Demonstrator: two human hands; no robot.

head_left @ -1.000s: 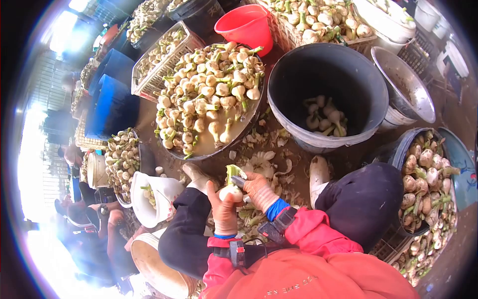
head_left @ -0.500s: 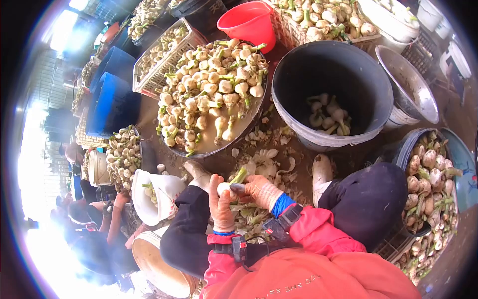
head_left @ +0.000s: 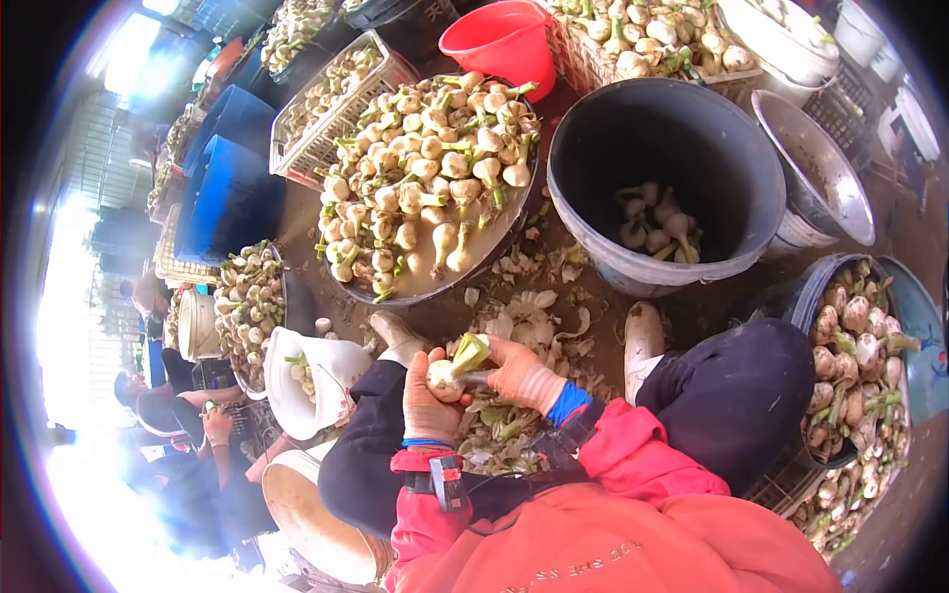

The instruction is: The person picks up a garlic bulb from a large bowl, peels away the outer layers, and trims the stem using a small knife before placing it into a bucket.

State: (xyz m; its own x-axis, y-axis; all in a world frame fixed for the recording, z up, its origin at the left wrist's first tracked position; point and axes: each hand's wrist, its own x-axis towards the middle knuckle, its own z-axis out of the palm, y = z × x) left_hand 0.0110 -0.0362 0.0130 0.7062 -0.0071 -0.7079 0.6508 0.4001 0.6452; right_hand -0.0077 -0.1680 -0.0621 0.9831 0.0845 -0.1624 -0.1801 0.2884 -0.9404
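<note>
A pale bulb (head_left: pixel 444 381) with a short green stem (head_left: pixel 471 352) is held between my hands, above a pile of loose peelings (head_left: pixel 499 435). My left hand (head_left: pixel 429 400), gloved, has its fingers wrapped round the bulb. My right hand (head_left: pixel 522 376), also gloved, is closed on a small tool (head_left: pixel 476 378) that looks like a dark blade and touches the bulb near its stem. The tool's handle is hidden in the glove. A large dark bucket (head_left: pixel 613 262) beyond my right hand has several bulbs (head_left: pixel 667 229) inside.
A round tub (head_left: pixel 494 247) heaped with bulbs stands ahead. Near it are a red bucket (head_left: pixel 499 44), a plastic crate (head_left: pixel 297 163), blue barrels (head_left: pixel 222 208), and a metal basin (head_left: pixel 825 168). A white bucket (head_left: pixel 326 395) stands left; another person's hand (head_left: pixel 217 425) shows farther left.
The bulb has turned, and its stem now points up with a wider end showing. My left hand has shifted slightly left and down. The other person's hand has moved down and left.
</note>
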